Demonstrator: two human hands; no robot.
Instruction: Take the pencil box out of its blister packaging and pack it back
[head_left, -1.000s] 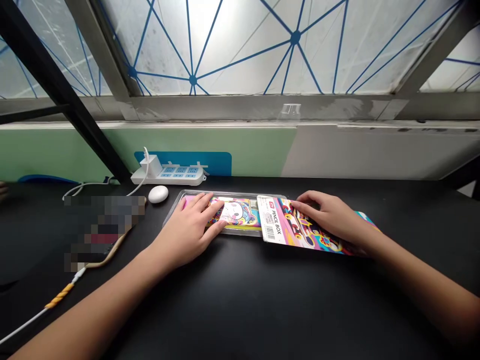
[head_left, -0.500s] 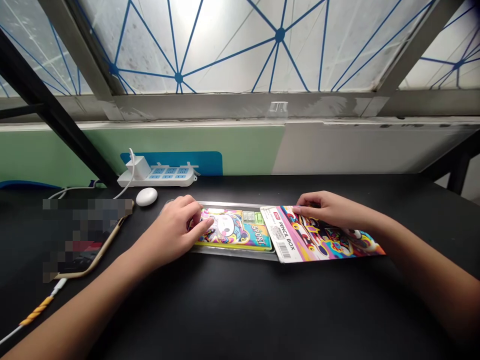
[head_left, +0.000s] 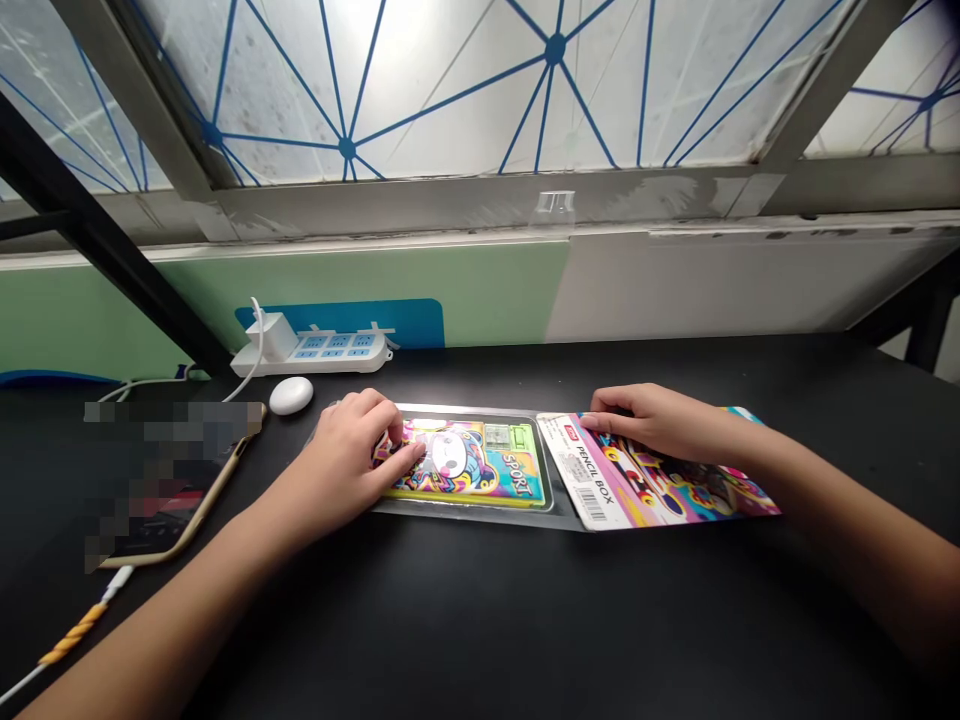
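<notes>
A colourful pencil box (head_left: 480, 462) marked SPORT lies in a clear plastic blister tray (head_left: 566, 508) on the black desk. My left hand (head_left: 360, 445) grips the left end of the box and tray, its thumb over the box's printed face. To the right is a printed backing card (head_left: 592, 490) reading PENCIL BOX, its left edge beside the box. My right hand (head_left: 652, 420) pinches the card's upper edge between thumb and curled fingers. The hand and forearm hide part of the card's print.
A tablet-like device (head_left: 217, 500) with a tan edge lies at the left, a white cable with an orange sleeve (head_left: 73, 635) at its lower end. Behind it are a white rounded case (head_left: 291, 396) and a power strip (head_left: 330, 350) with a plugged-in adapter. A window runs along the back.
The backing card has slid a little to the right, away from the pencil box, and more of the tray's right end shows. My left hand stays on the box.
</notes>
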